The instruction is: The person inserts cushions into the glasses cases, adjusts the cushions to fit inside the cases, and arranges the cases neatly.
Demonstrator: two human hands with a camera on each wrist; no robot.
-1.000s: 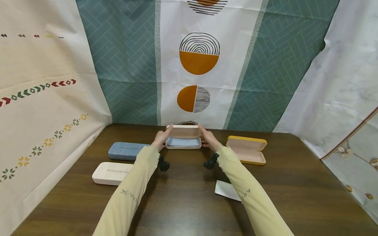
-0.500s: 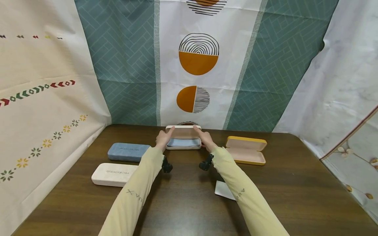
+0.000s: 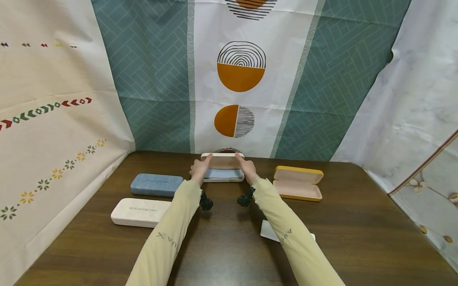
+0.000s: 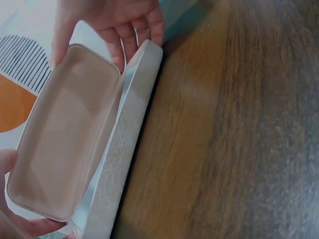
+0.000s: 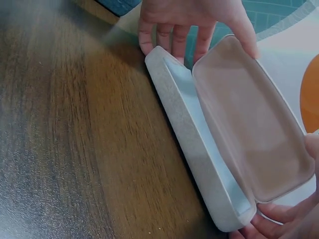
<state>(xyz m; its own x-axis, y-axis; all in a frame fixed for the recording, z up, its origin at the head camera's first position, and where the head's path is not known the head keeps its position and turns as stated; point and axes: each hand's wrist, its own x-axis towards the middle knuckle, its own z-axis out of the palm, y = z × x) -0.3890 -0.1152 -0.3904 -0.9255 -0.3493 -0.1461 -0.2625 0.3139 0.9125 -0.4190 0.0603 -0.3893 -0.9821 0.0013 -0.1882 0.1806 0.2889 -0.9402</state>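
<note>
A pale glasses case (image 3: 223, 180) lies at the table's far edge, its lid (image 3: 223, 161) raised and its pinkish lining facing me. Folded inside the base is a light blue cloth (image 5: 219, 154). My left hand (image 3: 199, 167) holds the case's left end, thumb on the lid's rim and fingers by the end of the base. At the right end, my right hand (image 3: 247, 168) holds it likewise, thumb over the rim. In the left wrist view the raised lid hides most of the cloth.
Left of the arms lie a closed blue case (image 3: 156, 185) and a closed white case (image 3: 139, 212). An open yellow case (image 3: 298, 191) stands at the right. A flat white piece (image 3: 269, 231) is partly under the right sleeve. A patterned curtain (image 3: 154, 79) hangs behind the table.
Both hands have moved inward, the thumbs shifting from the lid's corners onto its upper edge. The lid sits slightly lower over the cloth. The other cases have stayed put.
</note>
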